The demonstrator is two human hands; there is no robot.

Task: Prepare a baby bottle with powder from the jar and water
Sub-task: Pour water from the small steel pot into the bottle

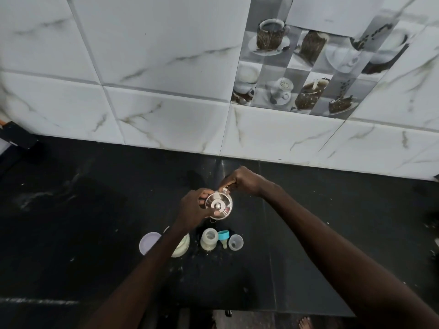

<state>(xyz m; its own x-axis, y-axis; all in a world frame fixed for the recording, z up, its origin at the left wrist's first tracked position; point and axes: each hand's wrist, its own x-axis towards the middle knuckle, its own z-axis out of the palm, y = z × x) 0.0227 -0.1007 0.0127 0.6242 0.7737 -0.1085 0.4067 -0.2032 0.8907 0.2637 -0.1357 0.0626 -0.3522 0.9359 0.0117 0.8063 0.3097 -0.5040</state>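
A small steel kettle [219, 205] with a knobbed lid is held over the black counter [95, 210]. My left hand [193, 208] grips its left side, thumb on the lid. My right hand [242, 181] holds its handle at the far side. Just below stands the open baby bottle [209, 239] with pale powder or liquid inside. A teal ring with the teat [223, 237] lies beside it, then a clear cap [236, 242]. The open powder jar [181, 245] is partly hidden under my left forearm, with its lilac lid [148, 242] to the left.
White marble-look wall tiles [166, 115] rise behind the counter, with a coffee-cup picture tile [297, 67] at the right. A dark object [16, 136] sits at the far left edge. Powder specks dot the counter around the bottle. A bare foot [306, 322] shows beyond the counter's front edge.
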